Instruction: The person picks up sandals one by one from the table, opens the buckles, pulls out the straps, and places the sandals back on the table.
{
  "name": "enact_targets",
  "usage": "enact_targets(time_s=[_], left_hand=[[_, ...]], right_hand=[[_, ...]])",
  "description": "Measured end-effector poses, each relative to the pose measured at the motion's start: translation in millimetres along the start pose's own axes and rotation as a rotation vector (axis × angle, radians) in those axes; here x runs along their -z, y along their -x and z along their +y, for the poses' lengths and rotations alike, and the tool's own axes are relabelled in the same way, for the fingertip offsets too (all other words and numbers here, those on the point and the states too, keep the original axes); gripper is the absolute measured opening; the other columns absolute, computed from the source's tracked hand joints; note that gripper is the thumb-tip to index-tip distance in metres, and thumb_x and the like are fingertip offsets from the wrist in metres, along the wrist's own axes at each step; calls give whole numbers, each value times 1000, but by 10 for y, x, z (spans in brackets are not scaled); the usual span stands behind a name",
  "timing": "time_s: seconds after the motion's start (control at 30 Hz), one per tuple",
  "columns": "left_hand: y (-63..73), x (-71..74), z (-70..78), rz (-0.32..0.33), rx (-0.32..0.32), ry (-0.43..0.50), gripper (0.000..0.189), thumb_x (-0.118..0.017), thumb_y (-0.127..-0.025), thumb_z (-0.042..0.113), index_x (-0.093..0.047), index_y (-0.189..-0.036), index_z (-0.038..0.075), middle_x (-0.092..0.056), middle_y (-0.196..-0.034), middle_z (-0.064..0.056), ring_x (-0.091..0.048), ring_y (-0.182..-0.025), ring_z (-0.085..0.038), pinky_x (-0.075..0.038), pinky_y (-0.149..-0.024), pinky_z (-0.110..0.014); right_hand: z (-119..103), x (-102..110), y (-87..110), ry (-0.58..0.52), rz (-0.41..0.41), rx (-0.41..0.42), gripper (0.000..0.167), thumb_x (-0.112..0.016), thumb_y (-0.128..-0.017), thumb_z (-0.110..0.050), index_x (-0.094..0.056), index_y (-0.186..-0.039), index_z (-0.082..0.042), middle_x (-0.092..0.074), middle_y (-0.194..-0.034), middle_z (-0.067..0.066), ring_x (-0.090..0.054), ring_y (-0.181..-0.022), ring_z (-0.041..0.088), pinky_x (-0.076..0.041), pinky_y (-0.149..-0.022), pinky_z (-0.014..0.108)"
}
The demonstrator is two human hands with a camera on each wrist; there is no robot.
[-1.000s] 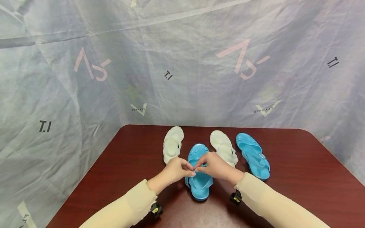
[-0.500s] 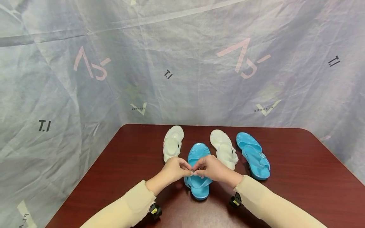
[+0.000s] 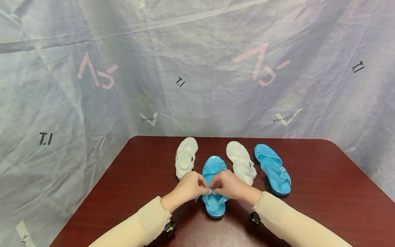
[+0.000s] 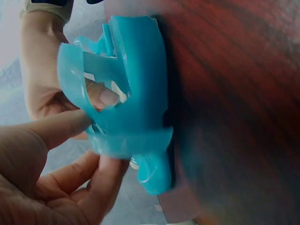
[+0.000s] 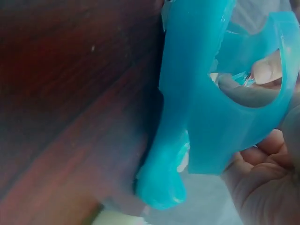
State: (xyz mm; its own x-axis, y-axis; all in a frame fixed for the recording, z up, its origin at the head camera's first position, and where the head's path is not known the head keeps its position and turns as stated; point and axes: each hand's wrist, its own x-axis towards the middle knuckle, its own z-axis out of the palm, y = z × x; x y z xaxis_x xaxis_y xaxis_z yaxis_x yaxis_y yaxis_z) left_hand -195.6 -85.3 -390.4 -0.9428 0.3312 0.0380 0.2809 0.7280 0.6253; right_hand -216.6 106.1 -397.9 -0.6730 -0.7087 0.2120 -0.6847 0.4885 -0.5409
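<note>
A blue jelly sandal [image 3: 214,164] lies sole down on the table, toe pointing away from me. Over its middle, my left hand [image 3: 189,187] and right hand [image 3: 230,185] meet fingertip to fingertip. In the left wrist view, the thumb and fingers of my left hand [image 4: 51,173] pinch the sandal's strap [image 4: 129,144]. A fingertip of the other hand shows through the gap between the straps. In the right wrist view, the fingers of my right hand [image 5: 262,93] pinch a small shiny piece at the strap, partly hidden behind the blue upper [image 5: 220,126].
Two whitish sandals stand behind, one at the left [image 3: 186,154] and one at the right [image 3: 240,161]. A second blue sandal [image 3: 273,169] lies further right, its buckle facing outward. The dark red table [image 3: 148,164] ends at a grey printed cloth [image 3: 197,68].
Both hands have dipped slightly toward the sandal's heel, fingertips still together. A strap end now sticks out to the left below my left hand. The other sandals stay put.
</note>
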Motion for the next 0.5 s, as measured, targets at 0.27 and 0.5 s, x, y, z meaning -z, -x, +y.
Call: enact_targets(time_s=[0.27,0.5], left_hand=[[5,33,-30,7,25,31,14,-84,-75,25,-75,-74,14,-65,-63,7,-55,-58,-5,-46,-50,-23],[-4,41,-91,-1,53,107,15,-83,-77,25,-73,-75,14,-65,-64,5,-57,-61,-8,-47,-53,-25]], right_hand=[[9,-6,0,-5,3,-26,7,-73,-85,-6,-76,-91,-6,-74,-86,2,-66,-76,7,-52,-65,18],[16,30,-7,-114,38,-64,10,-69,-88,-8,-75,-95,-4,-74,-88,1,-64,-74,4,-52,-65,19]])
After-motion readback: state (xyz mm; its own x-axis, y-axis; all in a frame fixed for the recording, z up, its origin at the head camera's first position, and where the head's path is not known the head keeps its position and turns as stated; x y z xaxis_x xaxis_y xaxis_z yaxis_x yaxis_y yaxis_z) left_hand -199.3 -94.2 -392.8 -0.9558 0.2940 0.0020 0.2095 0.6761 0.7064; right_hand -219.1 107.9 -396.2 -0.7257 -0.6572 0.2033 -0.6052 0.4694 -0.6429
